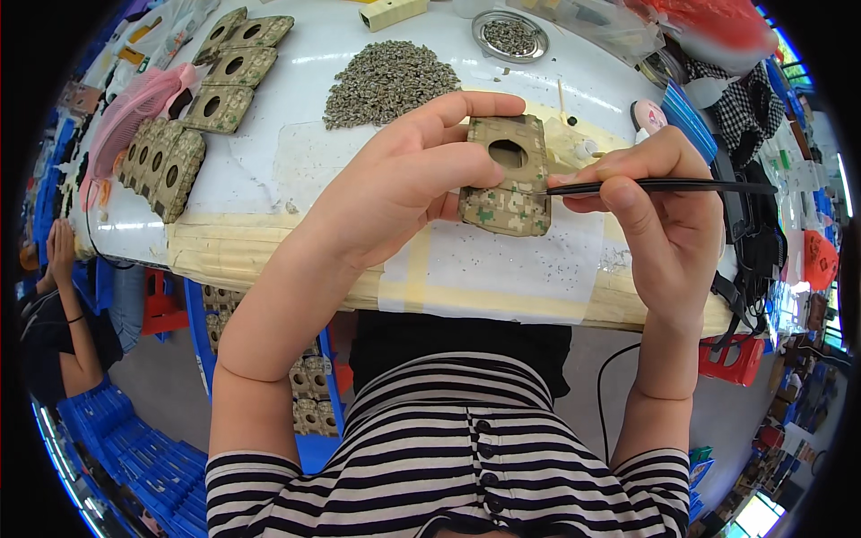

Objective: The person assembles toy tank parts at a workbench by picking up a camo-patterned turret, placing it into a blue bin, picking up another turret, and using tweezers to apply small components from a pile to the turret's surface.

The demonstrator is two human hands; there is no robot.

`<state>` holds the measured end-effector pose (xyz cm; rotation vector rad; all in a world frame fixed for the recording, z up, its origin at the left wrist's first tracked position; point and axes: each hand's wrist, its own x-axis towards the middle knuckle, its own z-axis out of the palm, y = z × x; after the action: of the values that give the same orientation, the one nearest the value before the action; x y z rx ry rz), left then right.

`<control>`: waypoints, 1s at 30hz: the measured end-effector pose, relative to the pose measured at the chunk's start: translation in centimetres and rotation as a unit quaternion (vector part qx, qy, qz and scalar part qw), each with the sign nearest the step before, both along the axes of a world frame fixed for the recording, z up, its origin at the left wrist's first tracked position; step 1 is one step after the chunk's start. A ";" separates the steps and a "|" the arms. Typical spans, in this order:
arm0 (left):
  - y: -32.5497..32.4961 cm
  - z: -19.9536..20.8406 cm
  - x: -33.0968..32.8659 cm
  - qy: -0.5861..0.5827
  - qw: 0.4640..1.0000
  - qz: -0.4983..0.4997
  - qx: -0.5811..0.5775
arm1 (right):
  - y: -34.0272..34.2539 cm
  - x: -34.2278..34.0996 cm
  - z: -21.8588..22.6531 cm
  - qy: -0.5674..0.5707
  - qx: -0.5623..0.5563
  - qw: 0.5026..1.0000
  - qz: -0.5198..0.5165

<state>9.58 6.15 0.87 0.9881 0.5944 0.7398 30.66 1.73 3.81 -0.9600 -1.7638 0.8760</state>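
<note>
My left hand (404,170) grips a camouflage-patterned plastic shell (508,211) that has a round hole near its upper half. The thumb presses on the shell's face beside the hole, and the other fingers wrap behind it. In my right hand (668,211) are slim black tweezers (700,186), pinched between thumb and fingers. Their tip touches the right part of the shell, below the hole. Whether the tip holds any small part is too fine to make out.
A heap of small grey metal parts (390,82) lies beyond my left hand. More fill a round metal dish (510,38). Camouflage shells (160,166) stand in rows at left, near pink mesh (134,117). Blue trays (134,439) are stacked below, near another person's hands (61,251).
</note>
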 end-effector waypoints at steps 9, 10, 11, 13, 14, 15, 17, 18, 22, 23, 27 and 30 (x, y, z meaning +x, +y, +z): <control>0.0 0.0 0.0 0.003 1.000 0.005 -0.002 | 0.1 0.1 0.1 -0.020 0.001 1.000 0.004; 0.0 -0.1 0.0 0.008 1.000 0.006 0.001 | 0.2 0.1 0.1 -0.023 0.001 1.000 0.005; 0.0 -0.1 0.0 0.006 1.000 0.006 0.001 | 0.2 0.1 0.1 -0.026 0.001 1.000 0.007; 0.0 -0.1 0.0 0.003 1.000 0.006 0.001 | 0.2 0.2 0.1 -0.031 0.001 0.999 0.009; 0.0 -0.1 0.0 0.002 1.000 0.004 0.001 | 0.2 0.2 0.2 -0.034 0.001 0.999 0.010; 0.0 0.0 0.0 0.001 1.000 0.002 0.001 | 0.2 0.2 0.2 -0.034 0.001 0.999 0.009; 0.1 0.0 -0.1 0.004 1.000 -0.001 0.003 | 0.2 0.2 0.2 -0.035 0.002 0.999 0.009; 0.1 0.0 -0.1 0.008 1.000 -0.002 0.005 | 0.2 0.2 0.2 -0.033 0.002 0.999 0.009; 0.0 -0.1 0.0 -0.010 1.000 0.003 -0.005 | 0.2 0.2 0.0 -0.028 0.001 1.000 0.010; 0.0 -0.1 0.0 -0.010 1.000 0.003 -0.004 | 0.2 0.2 0.0 -0.027 0.001 1.000 0.009; 0.1 -0.1 -0.1 -0.004 1.000 -0.002 -0.002 | 0.1 0.2 -0.1 -0.023 0.006 1.000 0.004; 0.1 -0.1 -0.1 -0.005 1.000 -0.003 -0.004 | 0.1 0.3 -0.2 -0.021 0.008 1.000 0.003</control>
<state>9.49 6.24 0.76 0.9771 0.5841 0.7357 30.93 1.79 3.64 -0.9696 -1.8065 0.8498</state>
